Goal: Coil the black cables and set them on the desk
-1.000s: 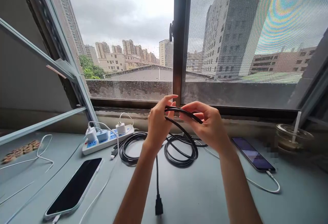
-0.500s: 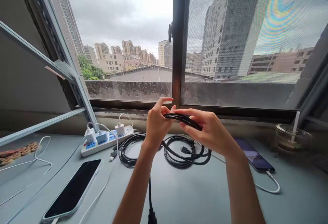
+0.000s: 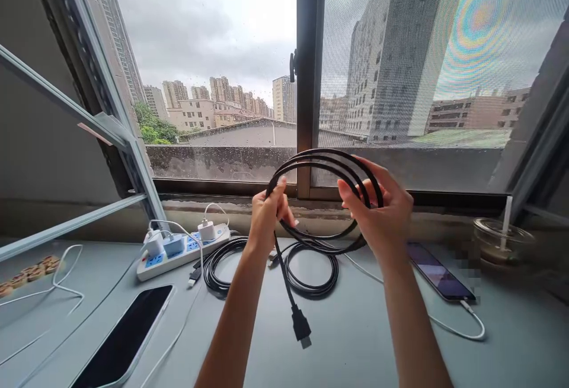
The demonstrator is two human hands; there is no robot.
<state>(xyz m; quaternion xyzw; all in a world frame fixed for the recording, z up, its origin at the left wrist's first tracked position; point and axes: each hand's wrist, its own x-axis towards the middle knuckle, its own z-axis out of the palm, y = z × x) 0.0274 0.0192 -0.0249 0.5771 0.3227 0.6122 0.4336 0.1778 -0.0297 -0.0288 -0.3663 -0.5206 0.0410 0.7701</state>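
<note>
Thin black round cable [image 3: 326, 156], coiled in several loops, held up above the grey tabletop [image 3: 355, 340] before the window. The left hand [image 3: 268, 215] has fingers closed tight on the loop's left side. The right hand [image 3: 383, 217] has fingers curled around the right side, gripping. Black plug end [image 3: 301, 327] dangles below. Both forearms raised, wrists about level.

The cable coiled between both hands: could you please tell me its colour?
The cable is black, plug included; the head view shows it.

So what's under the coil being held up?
On the desk, two black coils, plus the plug dangling from the held coil. The left forearm hides part of them.
</note>
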